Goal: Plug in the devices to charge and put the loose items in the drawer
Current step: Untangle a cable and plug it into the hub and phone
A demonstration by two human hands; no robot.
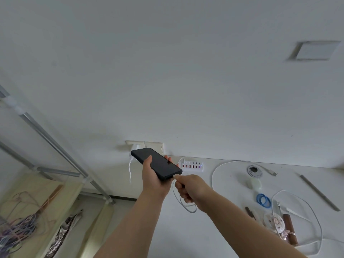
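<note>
Looking over the white table point(214, 229), I note loose items at right: a blue ring point(263, 200), a round white case point(255, 183). Left hand point(155, 178) grips the black phone point(156, 163) above the table's far left edge. Right hand point(191, 189) pinches the white cable point(183, 202) plug at the phone's near end; charging hub point(192, 165) beyond.
</note>
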